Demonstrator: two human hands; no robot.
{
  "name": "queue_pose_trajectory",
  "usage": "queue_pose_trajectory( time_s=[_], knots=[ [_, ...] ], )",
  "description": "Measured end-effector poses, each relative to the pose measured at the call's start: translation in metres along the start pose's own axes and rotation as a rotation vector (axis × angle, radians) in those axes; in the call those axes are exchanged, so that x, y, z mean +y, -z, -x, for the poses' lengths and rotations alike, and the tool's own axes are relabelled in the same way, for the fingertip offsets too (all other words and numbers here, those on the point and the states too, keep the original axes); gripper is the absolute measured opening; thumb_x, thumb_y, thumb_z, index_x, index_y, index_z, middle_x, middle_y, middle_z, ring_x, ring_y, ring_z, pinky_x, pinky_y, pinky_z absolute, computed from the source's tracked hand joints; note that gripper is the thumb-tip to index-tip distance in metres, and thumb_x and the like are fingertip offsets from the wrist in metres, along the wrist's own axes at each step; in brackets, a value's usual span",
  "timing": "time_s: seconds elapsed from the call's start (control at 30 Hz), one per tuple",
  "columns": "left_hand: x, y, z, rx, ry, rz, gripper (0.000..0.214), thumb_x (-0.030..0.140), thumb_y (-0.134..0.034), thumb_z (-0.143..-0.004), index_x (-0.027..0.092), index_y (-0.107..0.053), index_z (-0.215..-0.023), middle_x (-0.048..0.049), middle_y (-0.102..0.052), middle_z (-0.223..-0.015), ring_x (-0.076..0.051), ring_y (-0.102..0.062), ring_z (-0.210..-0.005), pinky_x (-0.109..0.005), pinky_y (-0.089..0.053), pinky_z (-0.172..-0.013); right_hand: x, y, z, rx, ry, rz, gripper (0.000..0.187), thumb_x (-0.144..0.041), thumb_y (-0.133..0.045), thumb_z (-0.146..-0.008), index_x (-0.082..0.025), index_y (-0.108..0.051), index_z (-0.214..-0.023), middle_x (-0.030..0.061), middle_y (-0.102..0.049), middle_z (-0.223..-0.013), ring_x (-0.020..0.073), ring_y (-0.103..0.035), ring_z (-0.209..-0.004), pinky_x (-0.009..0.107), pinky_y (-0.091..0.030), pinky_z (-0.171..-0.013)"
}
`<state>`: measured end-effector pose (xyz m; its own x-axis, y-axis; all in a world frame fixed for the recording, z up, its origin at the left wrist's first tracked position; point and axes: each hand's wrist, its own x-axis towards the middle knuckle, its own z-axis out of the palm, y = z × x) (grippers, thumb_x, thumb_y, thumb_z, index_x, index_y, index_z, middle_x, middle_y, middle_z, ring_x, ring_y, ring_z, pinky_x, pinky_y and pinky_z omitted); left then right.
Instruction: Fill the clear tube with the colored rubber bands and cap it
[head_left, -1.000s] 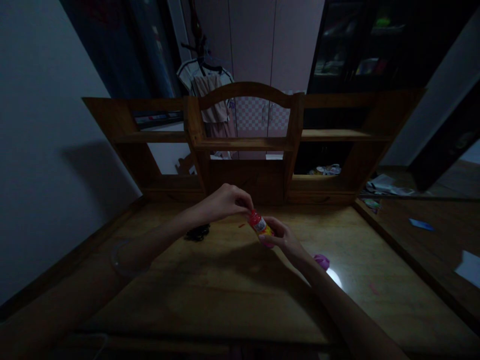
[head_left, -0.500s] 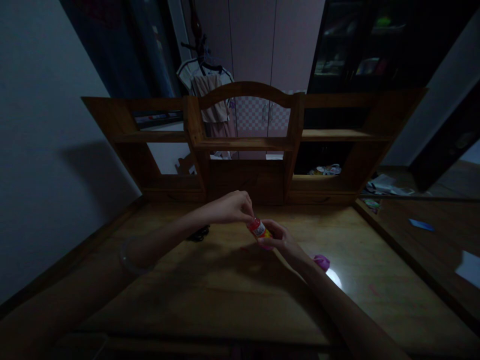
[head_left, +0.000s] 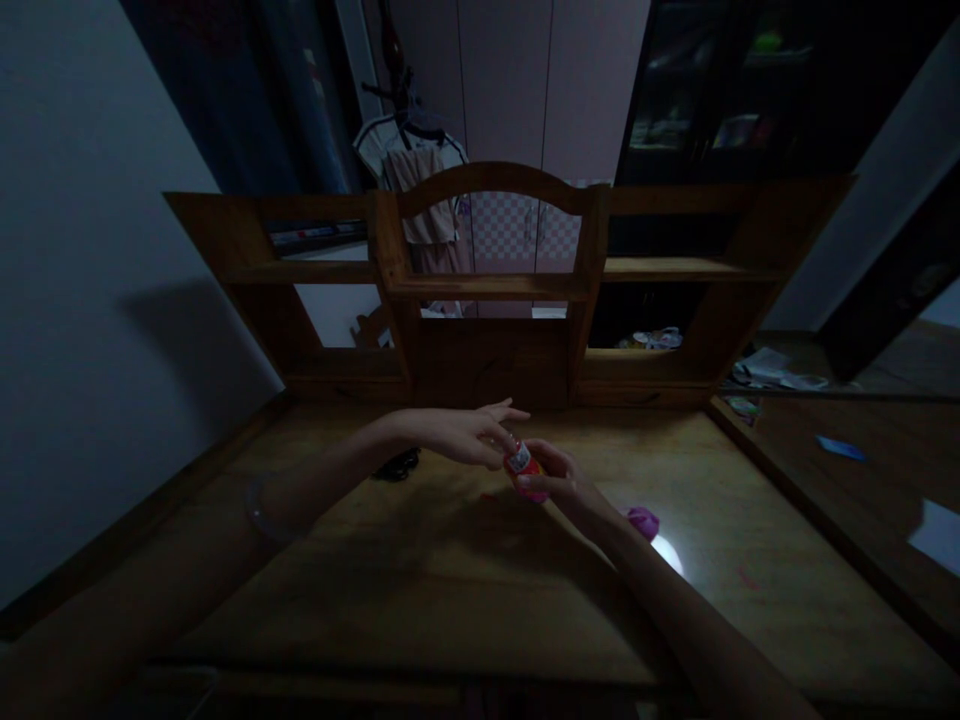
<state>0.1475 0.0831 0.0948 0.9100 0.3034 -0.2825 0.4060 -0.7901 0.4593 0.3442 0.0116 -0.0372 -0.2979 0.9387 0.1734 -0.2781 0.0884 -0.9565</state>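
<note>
My right hand (head_left: 564, 482) is wrapped round a small red and pink bottle (head_left: 527, 468) with a white printed label, which it holds tilted above the desk. Beside the bottle's upper end is my left hand (head_left: 469, 437), palm down. Its fingers are stretched out and apart, some of them close to or touching the bottle's top; the exact contact is hard to make out. Around my left wrist is a pale bangle (head_left: 262, 510). To the right of my right wrist, a crumpled purple item (head_left: 643, 522) lies on the wooden desk (head_left: 420, 590).
A dark tangled object (head_left: 399, 466) lies behind my left forearm. Wooden shelving (head_left: 487, 290) spans the desk's back edge. A bright light spot (head_left: 667, 556) shows on the right side. Beyond the desk's right edge are a blue card-like item (head_left: 840, 448) and white paper (head_left: 937, 535).
My left hand has gone from pinching at the bottle's top to stretched-out fingers, and sits slightly lower. My right hand still holds the bottle in nearly the same place.
</note>
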Motion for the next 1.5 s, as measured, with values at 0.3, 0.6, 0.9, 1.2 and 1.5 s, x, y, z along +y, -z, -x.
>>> queue_pose_trajectory(
  time_s=[0.3,0.6,0.9,1.2,1.5],
  knots=[
    [-0.002,0.011,0.017,0.314,-0.029,0.136,0.029,0.043,-0.058,-0.086,0.028,-0.072,-0.108,-0.0053,-0.05,-0.141,-0.028,-0.038,-0.135,-0.04,-0.032,-0.108,0.0,0.001,-0.003,0.028,-0.003,-0.049,0.038,-0.024,-0.072,-0.074,-0.025,-0.065,-0.111,0.0031,-0.064,-0.111,0.0208,-0.057,-0.102,0.032,-0.042,-0.087],
    [-0.062,-0.035,0.004,0.511,0.228,0.238,0.035,0.049,-0.056,-0.083,0.018,-0.072,-0.09,-0.0031,-0.071,-0.085,-0.018,-0.062,-0.081,-0.026,-0.045,-0.072,-0.006,0.005,-0.005,0.114,0.018,-0.115,0.036,-0.024,-0.073,-0.071,-0.026,-0.066,-0.107,0.0028,-0.065,-0.107,0.0184,-0.057,-0.094,0.03,-0.042,-0.083],
    [-0.07,-0.125,-0.015,0.39,0.272,0.149,0.017,0.024,-0.049,-0.085,0.018,-0.063,-0.091,-0.006,-0.064,-0.094,-0.019,-0.058,-0.085,-0.029,-0.043,-0.074,-0.007,0.006,-0.007,0.174,0.017,-0.156,0.037,-0.025,-0.076,-0.067,-0.025,-0.067,-0.102,0.0025,-0.066,-0.101,0.0188,-0.059,-0.09,0.032,-0.042,-0.082],
    [-0.032,-0.012,0.005,0.844,0.099,0.022,0.018,0.037,-0.053,-0.088,0.02,-0.06,-0.092,-0.0011,-0.061,-0.089,-0.016,-0.056,-0.08,-0.028,-0.042,-0.071,-0.003,0.006,-0.005,0.164,0.051,0.032,0.039,-0.028,-0.074,-0.071,-0.026,-0.065,-0.109,0.0019,-0.065,-0.109,0.0207,-0.055,-0.1,0.031,-0.041,-0.084],
    [-0.006,-0.006,-0.01,0.721,-0.036,-0.073,0.017,0.031,-0.061,-0.085,0.02,-0.073,-0.088,-0.004,-0.061,-0.092,-0.016,-0.059,-0.084,-0.027,-0.045,-0.076,-0.004,0.003,-0.004,0.152,0.032,0.033,0.039,-0.029,-0.075,-0.07,-0.026,-0.066,-0.109,0.0021,-0.066,-0.109,0.0216,-0.056,-0.1,0.032,-0.041,-0.085]
  ],
)
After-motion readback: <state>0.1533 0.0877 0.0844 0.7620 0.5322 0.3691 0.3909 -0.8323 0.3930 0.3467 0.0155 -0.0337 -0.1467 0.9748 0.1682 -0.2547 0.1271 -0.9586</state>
